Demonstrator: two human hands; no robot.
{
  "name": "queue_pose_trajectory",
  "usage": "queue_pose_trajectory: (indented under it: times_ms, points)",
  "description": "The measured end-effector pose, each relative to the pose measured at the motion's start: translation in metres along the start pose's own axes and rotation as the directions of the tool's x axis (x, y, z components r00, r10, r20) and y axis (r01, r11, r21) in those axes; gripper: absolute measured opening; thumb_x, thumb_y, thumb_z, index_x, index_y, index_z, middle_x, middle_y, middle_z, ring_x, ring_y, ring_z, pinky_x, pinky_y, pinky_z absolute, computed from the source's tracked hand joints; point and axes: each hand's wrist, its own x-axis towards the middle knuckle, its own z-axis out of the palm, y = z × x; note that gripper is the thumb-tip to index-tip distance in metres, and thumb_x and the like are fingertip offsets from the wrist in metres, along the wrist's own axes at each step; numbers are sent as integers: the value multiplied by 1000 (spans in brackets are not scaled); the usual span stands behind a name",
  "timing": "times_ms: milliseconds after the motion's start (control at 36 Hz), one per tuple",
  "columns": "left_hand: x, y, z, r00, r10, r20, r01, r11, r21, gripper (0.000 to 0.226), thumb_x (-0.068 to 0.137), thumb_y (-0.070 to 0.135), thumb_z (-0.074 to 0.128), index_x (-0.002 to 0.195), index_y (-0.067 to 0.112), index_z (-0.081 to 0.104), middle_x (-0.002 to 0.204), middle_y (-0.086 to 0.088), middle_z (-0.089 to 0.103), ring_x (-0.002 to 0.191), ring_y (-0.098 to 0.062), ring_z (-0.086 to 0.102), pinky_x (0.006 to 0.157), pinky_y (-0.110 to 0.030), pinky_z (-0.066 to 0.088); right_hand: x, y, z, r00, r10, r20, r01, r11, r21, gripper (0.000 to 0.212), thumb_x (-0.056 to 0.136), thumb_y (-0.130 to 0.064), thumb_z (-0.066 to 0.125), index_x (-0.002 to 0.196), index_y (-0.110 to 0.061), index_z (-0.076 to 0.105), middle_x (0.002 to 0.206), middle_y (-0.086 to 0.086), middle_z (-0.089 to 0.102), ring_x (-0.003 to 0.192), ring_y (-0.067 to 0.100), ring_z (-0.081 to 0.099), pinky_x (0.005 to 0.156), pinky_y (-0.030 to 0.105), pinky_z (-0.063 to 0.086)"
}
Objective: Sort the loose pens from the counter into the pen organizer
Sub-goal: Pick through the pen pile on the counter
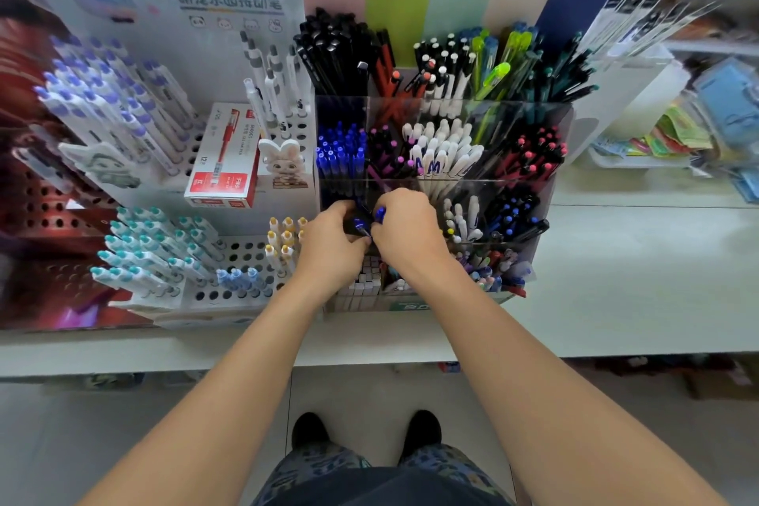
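Compartments of the clear pen organizer (550, 160) on our counter (616, 279) are packed upright by colour: black pens (332, 49) at the back left, blue-capped pens (341, 148) below them, white pens (443, 148) in the middle, green pens (493, 66) toward the back right, and pink-tipped dark pens (534, 152) on the right. A mixed lot fills the lowest front row, partly hidden by our wrists.

Left of the organizer stands a white peg rack (246, 259) holding teal-capped pens (139, 251), yellow-capped pens (283, 238) and purple-capped pens (115, 94). A red pen box (224, 160) lies on it beside a small rabbit figure (283, 164).

Our hands meet over the organizer's front left compartment, knuckles almost touching. Our left hand (328, 242) has its fingers curled round dark blue pens (361, 224), which sit between the two hands just above that compartment. Our right hand (406, 230) curls around the same bunch, a blue cap showing at its fingertips. Both forearms reach forward from the bottom edge, over the counter's front lip.
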Motion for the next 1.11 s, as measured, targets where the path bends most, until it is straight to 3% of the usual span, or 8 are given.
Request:
queue_pose_trajectory:
  times_ms: [222,444,694,778,861,972,1028,1111]
  points:
    - [5,-7,0,1000,-13,-23,10,992,-126,45,94,3,66,135,19,56,113,2,67,79,-14,72,75,-29,61,-16,-3,0,983,97,-158,-85,993,85,30,91,-16,70,119,-8,62,118,13,54,101,34,61,88,46,54]
    - [5,-4,-1,1000,-23,-5,22,990,-141,37,99,-4,54,131,13,62,108,3,68,92,-12,71,87,-34,61,-13,-1,-1,998,-28,-64,23,997,-69,25,92,-4,67,116,-8,61,109,13,67,99,33,66,84,43,57]
    - [0,-2,2,996,78,-47,-76,996,42,55,79,4,81,126,16,56,100,5,66,85,-9,67,71,-18,53,-6,17,-14,987,-124,105,85,945,315,42,86,-5,73,127,-13,69,122,2,71,111,15,66,101,34,54]
    - [2,4,5,982,162,-99,-145,976,164,44,80,8,81,119,13,62,106,-1,65,91,-15,63,77,-24,51,-19,22,-13,985,-143,95,76,860,505,46,88,7,64,131,-10,65,128,3,67,113,8,63,97,16,52]
    - [5,10,8,972,207,-112,-178,958,224,32,89,15,76,119,12,66,108,1,66,95,-14,61,81,-22,46,-37,34,-18,988,-147,-39,144,823,550,39,93,5,60,129,-9,66,125,1,66,112,3,61,89,6,49]
    - [5,9,7,949,296,-106,-247,910,332,35,93,15,71,127,9,66,118,-6,66,105,-20,62,88,-21,42,-56,73,-27,897,-154,-415,285,918,276,31,90,-2,67,119,-11,70,117,-1,67,113,14,63,96,32,55]
    - [0,8,6,925,357,-132,-292,888,354,40,93,16,72,130,8,61,122,-7,62,107,-20,60,91,-21,43,-55,95,-32,822,-140,-552,230,968,97,39,90,-8,70,128,-9,64,129,5,62,126,21,54,108,40,46]
    - [-5,5,7,815,531,-232,-381,792,477,55,89,24,77,135,6,55,131,-14,55,118,-27,52,105,-32,44,-45,114,-32,850,18,-527,-5,1000,25,78,91,-39,71,154,-14,33,159,10,31,149,27,26,124,42,26]
